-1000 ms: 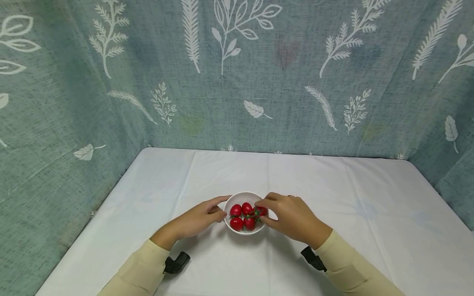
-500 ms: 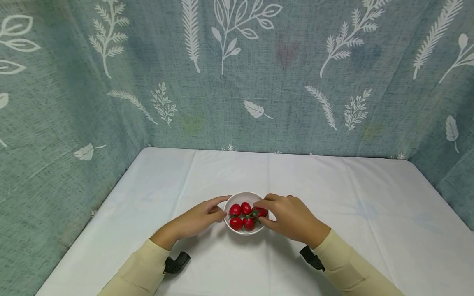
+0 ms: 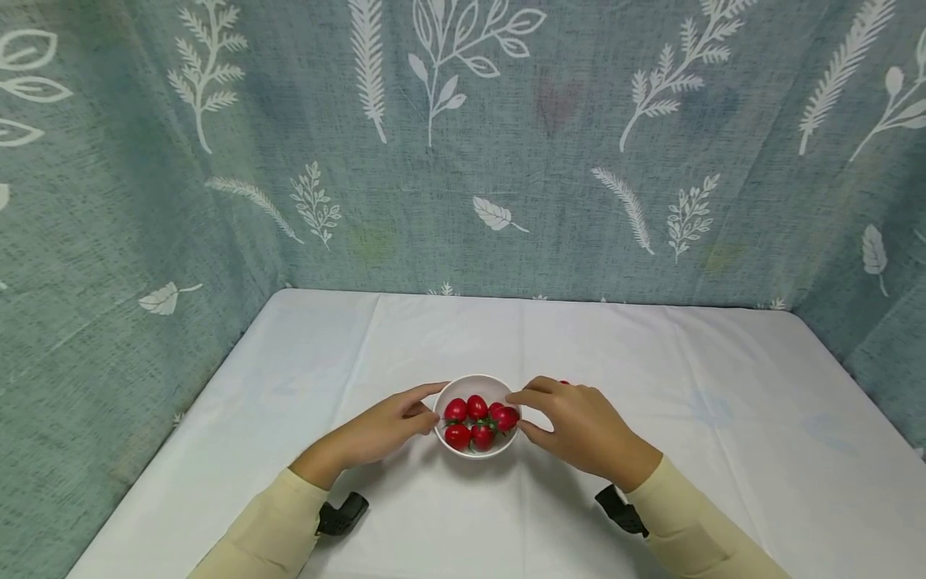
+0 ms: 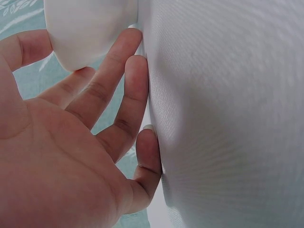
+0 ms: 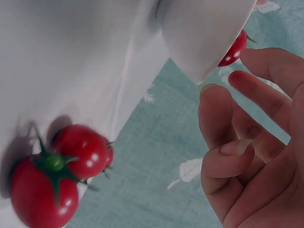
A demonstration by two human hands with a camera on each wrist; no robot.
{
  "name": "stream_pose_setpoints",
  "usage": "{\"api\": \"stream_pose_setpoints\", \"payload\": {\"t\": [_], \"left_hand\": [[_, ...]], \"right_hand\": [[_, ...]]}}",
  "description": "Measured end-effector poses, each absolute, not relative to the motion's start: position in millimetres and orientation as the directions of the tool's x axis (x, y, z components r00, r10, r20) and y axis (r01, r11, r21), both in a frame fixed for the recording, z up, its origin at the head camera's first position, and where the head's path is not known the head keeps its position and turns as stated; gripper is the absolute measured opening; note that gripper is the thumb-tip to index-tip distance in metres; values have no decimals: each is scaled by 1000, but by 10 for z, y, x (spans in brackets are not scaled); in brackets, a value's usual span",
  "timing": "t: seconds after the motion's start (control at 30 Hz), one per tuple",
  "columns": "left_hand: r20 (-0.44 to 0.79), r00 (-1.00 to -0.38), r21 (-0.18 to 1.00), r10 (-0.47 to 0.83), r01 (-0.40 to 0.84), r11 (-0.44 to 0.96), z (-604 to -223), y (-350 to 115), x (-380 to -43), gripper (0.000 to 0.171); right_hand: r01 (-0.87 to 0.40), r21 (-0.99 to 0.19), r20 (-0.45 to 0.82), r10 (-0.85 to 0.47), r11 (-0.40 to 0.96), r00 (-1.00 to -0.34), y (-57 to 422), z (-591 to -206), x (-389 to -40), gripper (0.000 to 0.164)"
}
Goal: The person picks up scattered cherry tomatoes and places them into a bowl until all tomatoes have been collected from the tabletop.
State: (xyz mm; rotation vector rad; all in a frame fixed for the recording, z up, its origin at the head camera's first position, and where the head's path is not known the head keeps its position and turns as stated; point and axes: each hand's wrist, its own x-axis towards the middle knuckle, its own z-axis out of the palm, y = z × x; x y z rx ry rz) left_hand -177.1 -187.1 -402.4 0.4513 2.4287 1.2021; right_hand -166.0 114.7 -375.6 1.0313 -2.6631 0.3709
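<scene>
White walls of the bowl (image 3: 477,386) keep the red tomatoes (image 3: 457,437) gathered. Your left hand (image 3: 383,428), fingers spread, touches its side, likely to steady it; your right hand (image 3: 582,422) arches at the opposite rim, thumb and fingers parted, contact with any tomato unclear.

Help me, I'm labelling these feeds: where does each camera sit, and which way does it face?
Head: on the head, looking forward and down at a white bowl of tomatoes; left hand, right hand and both sleeves show.
Left wrist: on that wrist, facing the bowl's outside; left hand shows.
Right wrist: on that wrist, facing the bowl and loose tomatoes; right hand shows.
Head and right wrist share the bowl and right hand.
</scene>
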Motion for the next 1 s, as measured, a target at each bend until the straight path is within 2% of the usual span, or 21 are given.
{"api": "stream_pose_setpoints", "payload": {"t": [0.17,0.4,1.0], "left_hand": [[-201,-872,808,447,110,579,-4025,-1874,-1774,55],[-199,-869,814,453,111,570,-4036,-1873,-1783,55],[-198,-867,810,458,118,575,-4029,-1878,-1766,55]], "right_hand": [[-677,-163,357,-597,718,-719,1251,-3790,-1691,33],[-626,-188,347,-545,757,-763,1354,-3801,-1743,32],[-495,-283,197,-455,821,-868,1568,-3857,-1871,27]]}}
